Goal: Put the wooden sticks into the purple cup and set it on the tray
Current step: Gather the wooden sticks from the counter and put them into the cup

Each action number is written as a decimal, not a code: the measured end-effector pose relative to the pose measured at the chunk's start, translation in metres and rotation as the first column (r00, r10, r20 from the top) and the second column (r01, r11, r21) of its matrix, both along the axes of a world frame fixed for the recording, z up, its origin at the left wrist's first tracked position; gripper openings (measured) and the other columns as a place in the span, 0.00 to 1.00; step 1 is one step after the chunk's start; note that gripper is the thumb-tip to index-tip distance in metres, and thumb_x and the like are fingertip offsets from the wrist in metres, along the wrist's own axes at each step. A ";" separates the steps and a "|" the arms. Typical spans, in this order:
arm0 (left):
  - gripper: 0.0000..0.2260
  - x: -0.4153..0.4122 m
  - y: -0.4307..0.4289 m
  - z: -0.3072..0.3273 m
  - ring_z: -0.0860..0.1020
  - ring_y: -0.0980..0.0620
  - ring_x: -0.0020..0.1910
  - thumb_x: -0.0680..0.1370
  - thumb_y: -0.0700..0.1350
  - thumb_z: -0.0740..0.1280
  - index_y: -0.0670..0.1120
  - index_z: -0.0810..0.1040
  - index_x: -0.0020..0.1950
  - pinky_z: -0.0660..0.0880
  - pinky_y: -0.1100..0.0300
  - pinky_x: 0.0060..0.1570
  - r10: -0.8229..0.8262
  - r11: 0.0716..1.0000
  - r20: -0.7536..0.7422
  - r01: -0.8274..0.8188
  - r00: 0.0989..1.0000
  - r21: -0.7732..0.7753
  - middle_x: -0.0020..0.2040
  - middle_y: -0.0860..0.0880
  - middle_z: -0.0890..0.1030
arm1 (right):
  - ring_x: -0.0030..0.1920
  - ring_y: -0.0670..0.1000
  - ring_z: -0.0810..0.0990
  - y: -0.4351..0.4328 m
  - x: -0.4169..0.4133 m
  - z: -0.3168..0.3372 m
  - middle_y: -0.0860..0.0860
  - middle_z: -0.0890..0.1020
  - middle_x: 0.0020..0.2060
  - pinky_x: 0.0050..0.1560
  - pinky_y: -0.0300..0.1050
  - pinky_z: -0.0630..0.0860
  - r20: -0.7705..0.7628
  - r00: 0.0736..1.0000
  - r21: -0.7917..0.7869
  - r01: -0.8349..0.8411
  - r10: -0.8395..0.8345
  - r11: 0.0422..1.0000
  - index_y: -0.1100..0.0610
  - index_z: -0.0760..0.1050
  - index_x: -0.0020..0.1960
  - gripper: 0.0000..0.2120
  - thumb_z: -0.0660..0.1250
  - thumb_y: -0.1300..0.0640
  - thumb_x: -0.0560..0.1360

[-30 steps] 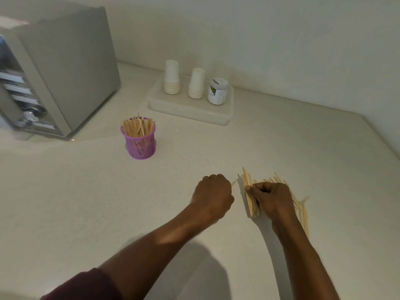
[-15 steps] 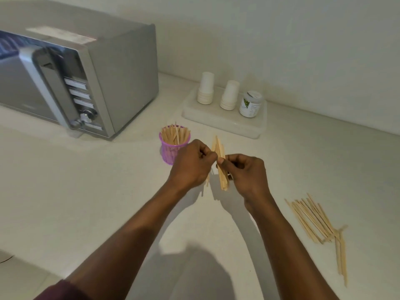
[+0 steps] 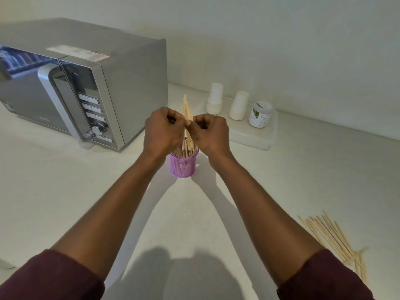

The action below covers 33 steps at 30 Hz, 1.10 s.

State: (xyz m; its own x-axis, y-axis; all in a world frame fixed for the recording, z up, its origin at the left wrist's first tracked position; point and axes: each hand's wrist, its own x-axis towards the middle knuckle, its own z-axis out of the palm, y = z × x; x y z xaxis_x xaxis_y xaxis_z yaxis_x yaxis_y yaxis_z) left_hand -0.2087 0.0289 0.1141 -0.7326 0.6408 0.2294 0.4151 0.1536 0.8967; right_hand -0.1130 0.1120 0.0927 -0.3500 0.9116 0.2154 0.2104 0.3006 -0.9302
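Wooden sticks [image 3: 187, 114] stand near upright over the purple cup [image 3: 183, 166] on the counter [image 3: 65, 180], near the tray [image 3: 256, 138]; I see left hand [image 3: 163, 131] and right hand [image 3: 211, 132], knuckles up, both pinching the bundle.

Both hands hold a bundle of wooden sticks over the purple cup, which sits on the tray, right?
Not quite. In the head view the left hand and right hand hold the bundle of wooden sticks over the purple cup, but it stands on the counter, near the tray, not on it.

Pale wood sticks [image 3: 187, 118]; purple mesh cup [image 3: 183, 166]; brushed-metal microwave [image 3: 86, 83]; matt counter [image 3: 65, 191].
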 end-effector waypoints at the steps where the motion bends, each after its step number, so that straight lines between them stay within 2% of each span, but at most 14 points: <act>1: 0.05 -0.003 0.001 -0.002 0.86 0.50 0.43 0.82 0.43 0.72 0.42 0.86 0.53 0.84 0.52 0.49 0.013 1.000 0.002 -0.013 1.000 0.006 0.46 0.47 0.87 | 0.42 0.51 0.89 0.002 -0.006 -0.002 0.50 0.89 0.40 0.50 0.59 0.86 0.006 1.000 0.006 0.004 -0.004 1.000 0.56 0.88 0.49 0.08 0.78 0.51 0.75; 3: 0.06 -0.008 0.003 -0.008 0.87 0.47 0.47 0.83 0.43 0.72 0.41 0.87 0.56 0.86 0.47 0.55 0.041 0.999 0.002 -0.041 0.999 0.005 0.49 0.45 0.88 | 0.43 0.51 0.88 0.005 -0.014 -0.009 0.50 0.89 0.41 0.51 0.58 0.85 0.012 1.000 0.014 0.005 -0.005 1.000 0.56 0.88 0.50 0.09 0.77 0.51 0.76; 5: 0.06 -0.012 0.003 -0.015 0.88 0.46 0.47 0.83 0.43 0.73 0.42 0.87 0.56 0.85 0.45 0.56 0.066 0.998 -0.001 -0.066 0.998 0.007 0.49 0.45 0.88 | 0.43 0.50 0.88 0.005 -0.019 -0.017 0.50 0.89 0.42 0.51 0.57 0.85 0.020 1.000 0.035 0.013 -0.014 0.999 0.57 0.87 0.51 0.09 0.77 0.51 0.76; 10: 0.04 -0.015 -0.001 -0.034 0.85 0.53 0.40 0.82 0.42 0.74 0.42 0.88 0.52 0.86 0.52 0.49 0.048 0.999 -0.121 -0.047 0.992 0.010 0.44 0.49 0.87 | 0.44 0.49 0.87 -0.001 -0.019 -0.037 0.48 0.89 0.43 0.51 0.54 0.84 0.050 0.997 0.118 0.049 -0.055 0.992 0.56 0.86 0.52 0.07 0.76 0.54 0.76; 14: 0.05 -0.010 -0.005 -0.049 0.85 0.51 0.40 0.81 0.42 0.73 0.42 0.88 0.50 0.85 0.53 0.49 0.050 0.999 -0.158 -0.052 0.986 -0.009 0.42 0.50 0.87 | 0.45 0.50 0.86 -0.008 -0.013 -0.050 0.51 0.87 0.45 0.50 0.51 0.83 0.052 0.994 0.205 0.079 -0.091 0.976 0.57 0.85 0.51 0.05 0.77 0.58 0.76; 16: 0.06 -0.004 -0.006 -0.055 0.84 0.48 0.46 0.81 0.43 0.73 0.42 0.89 0.50 0.81 0.53 0.49 0.102 0.993 -0.198 -0.111 0.975 -0.032 0.45 0.48 0.88 | 0.47 0.51 0.83 -0.012 -0.012 -0.055 0.54 0.84 0.48 0.49 0.46 0.81 0.052 0.992 0.263 0.100 -0.117 0.960 0.60 0.85 0.50 0.04 0.76 0.61 0.75; 19: 0.08 0.004 -0.008 -0.060 0.77 0.43 0.60 0.81 0.47 0.72 0.45 0.89 0.51 0.71 0.53 0.45 0.259 0.945 -0.286 -0.303 0.923 -0.125 0.50 0.46 0.86 | 0.54 0.51 0.76 -0.016 -0.011 -0.061 0.54 0.82 0.52 0.47 0.34 0.71 0.113 0.975 0.316 0.146 -0.190 0.938 0.60 0.86 0.51 0.05 0.77 0.60 0.76; 22: 0.09 0.006 -0.009 -0.062 0.75 0.42 0.66 0.80 0.50 0.73 0.45 0.87 0.54 0.73 0.50 0.46 0.250 0.914 -0.334 -0.335 0.909 -0.228 0.56 0.44 0.84 | 0.57 0.53 0.75 -0.016 -0.005 -0.066 0.53 0.82 0.51 0.49 0.41 0.72 0.151 0.958 0.299 0.192 -0.245 0.935 0.58 0.87 0.51 0.05 0.76 0.59 0.76; 25: 0.06 -0.001 -0.008 -0.062 0.74 0.42 0.66 0.79 0.48 0.75 0.46 0.86 0.51 0.72 0.51 0.46 0.225 0.924 -0.277 -0.295 0.934 -0.245 0.55 0.44 0.84 | 0.56 0.55 0.79 -0.015 0.003 -0.068 0.54 0.83 0.51 0.49 0.43 0.70 0.146 0.961 0.224 0.200 -0.236 0.954 0.55 0.88 0.51 0.04 0.77 0.57 0.77; 27: 0.05 -0.005 -0.008 -0.061 0.75 0.42 0.66 0.79 0.47 0.75 0.46 0.86 0.50 0.71 0.51 0.47 0.226 0.933 -0.252 -0.284 0.941 -0.223 0.55 0.45 0.84 | 0.52 0.55 0.82 -0.014 0.008 -0.068 0.54 0.84 0.49 0.51 0.48 0.77 0.129 0.968 0.214 0.185 -0.215 0.959 0.54 0.88 0.50 0.03 0.77 0.58 0.76; 30: 0.08 -0.010 -0.007 -0.061 0.78 0.43 0.63 0.79 0.48 0.76 0.45 0.87 0.52 0.72 0.50 0.51 0.231 0.945 -0.225 -0.274 0.947 -0.181 0.54 0.46 0.86 | 0.44 0.52 0.84 -0.014 0.012 -0.066 0.55 0.84 0.47 0.51 0.52 0.81 0.109 0.977 0.197 0.162 -0.186 0.967 0.54 0.88 0.50 0.05 0.77 0.61 0.75; 33: 0.11 -0.014 -0.004 -0.064 0.81 0.44 0.58 0.79 0.50 0.77 0.43 0.87 0.53 0.74 0.51 0.54 0.220 0.955 -0.176 -0.249 0.959 -0.161 0.53 0.46 0.87 | 0.44 0.51 0.84 -0.017 0.015 -0.064 0.54 0.85 0.46 0.50 0.53 0.82 0.098 0.979 0.228 0.153 -0.179 0.962 0.53 0.88 0.52 0.05 0.75 0.59 0.77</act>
State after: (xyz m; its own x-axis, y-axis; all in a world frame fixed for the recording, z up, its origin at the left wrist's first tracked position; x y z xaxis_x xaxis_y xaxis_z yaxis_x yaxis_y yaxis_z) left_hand -0.2228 0.0247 0.0503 -0.8316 0.4964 0.2489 0.4794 0.4156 0.7729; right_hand -0.0980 0.0954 0.0288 -0.2324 0.8943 0.3823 0.3775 0.4452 -0.8120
